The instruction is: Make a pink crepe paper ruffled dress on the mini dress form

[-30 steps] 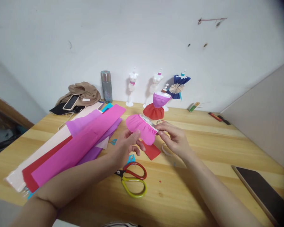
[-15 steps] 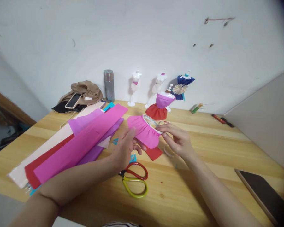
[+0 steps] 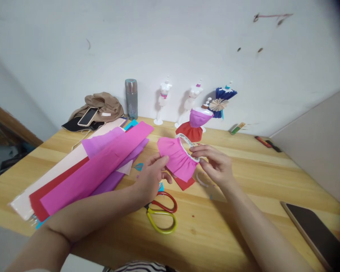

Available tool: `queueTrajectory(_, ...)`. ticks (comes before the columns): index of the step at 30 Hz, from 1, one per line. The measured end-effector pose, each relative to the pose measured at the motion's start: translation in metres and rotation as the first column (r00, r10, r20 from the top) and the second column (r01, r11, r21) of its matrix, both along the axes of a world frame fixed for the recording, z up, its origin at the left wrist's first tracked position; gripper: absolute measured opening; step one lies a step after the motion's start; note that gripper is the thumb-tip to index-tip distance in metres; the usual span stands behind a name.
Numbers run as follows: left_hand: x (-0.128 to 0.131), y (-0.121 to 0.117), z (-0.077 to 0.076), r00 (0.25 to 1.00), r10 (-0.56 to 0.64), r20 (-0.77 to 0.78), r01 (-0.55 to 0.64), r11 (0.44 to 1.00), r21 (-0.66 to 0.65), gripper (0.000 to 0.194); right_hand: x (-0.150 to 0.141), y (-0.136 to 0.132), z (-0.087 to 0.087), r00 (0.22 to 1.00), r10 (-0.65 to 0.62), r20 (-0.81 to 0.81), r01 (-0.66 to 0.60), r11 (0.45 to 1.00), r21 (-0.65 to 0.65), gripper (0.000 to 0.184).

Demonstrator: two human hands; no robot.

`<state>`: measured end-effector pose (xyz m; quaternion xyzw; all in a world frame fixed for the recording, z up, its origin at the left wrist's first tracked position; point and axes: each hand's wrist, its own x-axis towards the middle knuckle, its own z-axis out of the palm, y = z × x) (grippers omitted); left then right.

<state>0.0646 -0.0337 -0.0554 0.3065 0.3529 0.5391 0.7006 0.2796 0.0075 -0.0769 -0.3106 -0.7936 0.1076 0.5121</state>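
A small pink pleated paper skirt [image 3: 178, 160] hangs in the air over the table, tilted. Its top is joined to a white ring-shaped band [image 3: 187, 139]. My right hand [image 3: 217, 164] pinches that band at its right side between thumb and fingers. At the skirt's lower left edge, my left hand [image 3: 153, 173] has its thumb in front and its fingers partly behind, gripping the paper. Under the skirt lies a piece of red paper [image 3: 185, 184]. Scissors [image 3: 162, 211] with red and yellow handles rest close to my left hand, blades partly hidden by it.
Coloured paper sheets [image 3: 96, 170] lie at left. Behind stand a flask [image 3: 132, 100], white mannequins [image 3: 164, 94], one in a purple top and red skirt [image 3: 189, 132], another in blue [image 3: 222, 94]. A tablet [image 3: 311, 230] lies at right, a phone [image 3: 87, 116] on cloth.
The skirt has shifted slightly right and its pleats hang more spread out. My left thumb now rests on its edge. My right hand still pinches the band.
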Motion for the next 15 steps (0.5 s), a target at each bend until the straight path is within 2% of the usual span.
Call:
queueTrajectory(3, -0.002, 0.003, -0.001, 1.000, 0.007, 0.019, -0.006, 1.000, -0.024, 0.024, 0.002, 0.001, -0.003, 1.000, -0.008, -0.005, 0.008, 1.000, -0.011, 0.022)
queueTrajectory(6, -0.004, 0.009, -0.001, 0.999, -0.042, 0.035, 0.043, 0.999, -0.011, 0.015, 0.003, 0.002, -0.005, 1.000, -0.016, -0.009, 0.016, 1.000, -0.011, 0.024)
queueTrajectory(8, -0.006, 0.013, 0.000, 0.998, -0.053, 0.028, 0.053, 0.999, 0.009, 0.018, 0.003, 0.002, -0.005, 1.000, -0.017, 0.001, 0.017, 1.000, 0.000, 0.025)
queueTrajectory(12, -0.009, 0.019, 0.002, 0.999, 0.042, 0.009, -0.042, 0.999, 0.006, 0.016, 0.002, 0.001, -0.004, 0.999, 0.016, 0.038, -0.018, 0.999, 0.046, 0.029)
queueTrajectory(15, -0.010, 0.023, 0.005, 0.998, 0.049, 0.030, -0.046, 0.995, -0.090, 0.009, 0.000, 0.001, -0.003, 0.999, 0.014, 0.049, -0.017, 0.997, 0.073, 0.029)
